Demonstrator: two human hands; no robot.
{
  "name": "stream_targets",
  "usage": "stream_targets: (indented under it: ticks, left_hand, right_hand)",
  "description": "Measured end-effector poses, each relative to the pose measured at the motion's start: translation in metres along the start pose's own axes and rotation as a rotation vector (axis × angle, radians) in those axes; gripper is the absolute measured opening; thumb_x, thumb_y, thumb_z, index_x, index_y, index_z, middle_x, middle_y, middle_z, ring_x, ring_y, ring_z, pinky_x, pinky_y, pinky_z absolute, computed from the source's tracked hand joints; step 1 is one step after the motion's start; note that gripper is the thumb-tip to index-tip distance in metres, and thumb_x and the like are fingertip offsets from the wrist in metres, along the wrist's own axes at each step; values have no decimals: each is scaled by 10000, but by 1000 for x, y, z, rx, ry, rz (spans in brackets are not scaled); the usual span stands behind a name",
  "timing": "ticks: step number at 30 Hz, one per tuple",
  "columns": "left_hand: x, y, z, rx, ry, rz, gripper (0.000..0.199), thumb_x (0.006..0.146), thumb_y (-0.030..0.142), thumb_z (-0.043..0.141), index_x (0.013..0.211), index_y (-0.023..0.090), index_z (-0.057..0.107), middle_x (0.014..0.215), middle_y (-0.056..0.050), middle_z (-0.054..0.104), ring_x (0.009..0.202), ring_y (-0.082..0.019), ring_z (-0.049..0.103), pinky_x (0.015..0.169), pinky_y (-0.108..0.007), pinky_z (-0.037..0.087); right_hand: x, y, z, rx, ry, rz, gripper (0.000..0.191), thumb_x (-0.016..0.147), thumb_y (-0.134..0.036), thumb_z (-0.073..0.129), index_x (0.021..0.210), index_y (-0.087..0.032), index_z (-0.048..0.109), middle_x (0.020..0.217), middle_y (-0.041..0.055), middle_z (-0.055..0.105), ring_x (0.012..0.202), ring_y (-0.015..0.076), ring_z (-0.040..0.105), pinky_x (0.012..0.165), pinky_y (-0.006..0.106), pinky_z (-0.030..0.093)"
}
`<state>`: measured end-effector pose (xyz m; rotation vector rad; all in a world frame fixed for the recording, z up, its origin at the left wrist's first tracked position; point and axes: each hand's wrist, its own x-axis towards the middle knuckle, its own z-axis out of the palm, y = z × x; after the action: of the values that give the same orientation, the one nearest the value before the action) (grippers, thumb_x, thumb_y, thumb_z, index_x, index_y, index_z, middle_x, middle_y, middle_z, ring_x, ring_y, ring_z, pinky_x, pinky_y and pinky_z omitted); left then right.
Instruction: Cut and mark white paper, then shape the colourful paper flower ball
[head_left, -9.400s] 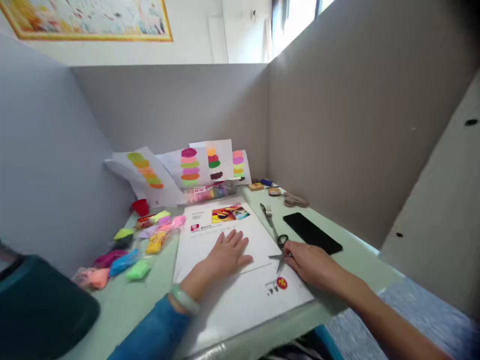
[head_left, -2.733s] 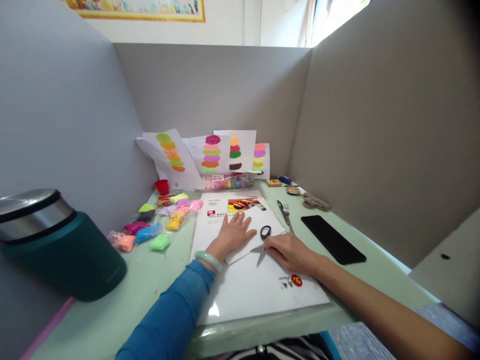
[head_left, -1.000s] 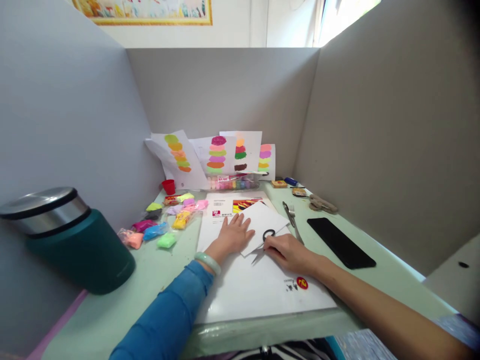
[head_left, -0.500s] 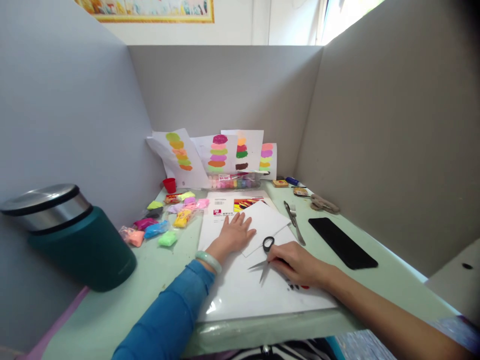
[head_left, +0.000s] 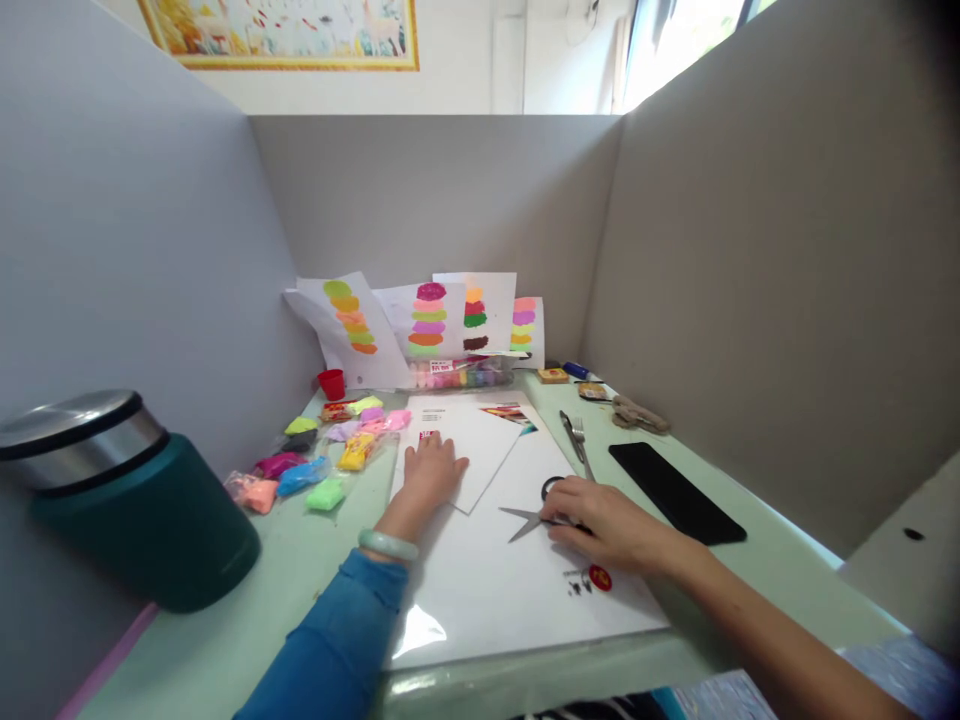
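Holding scissors (head_left: 533, 519), fork (head_left: 578, 431) near, flask (head_left: 146, 520) far left

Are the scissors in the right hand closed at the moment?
No, the scissors in the right hand have their two blades spread apart in a V.

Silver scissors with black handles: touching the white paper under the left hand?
Apart: the head view shows a gap between the open scissors and the edge of the paper.
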<state>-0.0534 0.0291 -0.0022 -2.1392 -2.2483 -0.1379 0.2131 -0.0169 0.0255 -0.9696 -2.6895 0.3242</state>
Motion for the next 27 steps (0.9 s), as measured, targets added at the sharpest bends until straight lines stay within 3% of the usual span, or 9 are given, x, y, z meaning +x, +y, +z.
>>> stream_targets:
  ticks: [5,8,12,16,22,27]
  left_hand:
    - [1,-9,-6,-26,49,-70,461,822,506,468,1113,168,584,1286,-170,518,1190,-329,431,963,-488,308]
    - [1,-12,-6,-61,69,-82,526,765,560,518,1103,164,589,1250,-176,540,1171,-359,434,948,-500,308]
    - [4,-17,-3,-140,71,-123,623,714,556,581,1204,174,532,1278,-173,531,1206,-376,405,956,-499,307]
    - [12,-28,-1,-374,111,-223,572,719,450,625,1211,176,525,1253,-171,549,1223,-352,420,967,-464,327]
    - [24,-43,5,-910,277,-345,477,700,201,622,1166,133,549,1007,-107,639,938,-217,619,792,-300,465]
    - [23,-45,1,-1328,350,-350,489,634,106,628,1120,135,588,974,-82,653,887,-188,634,735,-260,489]
  right_hand:
    - [37,14,4,-13,170,117,228,894,-250,442,897,-192,662,951,80,665,911,206,589,778,295,416]
    - [74,23,8,-5,113,258,185,815,-214,531,929,-189,674,961,101,679,871,230,616,726,301,421]
    - [109,27,14,168,57,370,314,775,-179,559,1077,-164,642,1023,110,687,931,228,625,769,295,445]
    - [114,27,26,290,130,412,365,791,-159,521,1147,-137,596,1107,124,658,960,199,627,781,278,467]
    - [109,30,33,856,285,505,342,760,-162,523,1099,-140,559,1111,105,639,814,160,647,513,205,427]
    - [111,38,37,1022,383,468,377,775,-253,562,1140,-162,523,1031,83,652,750,138,636,446,173,377]
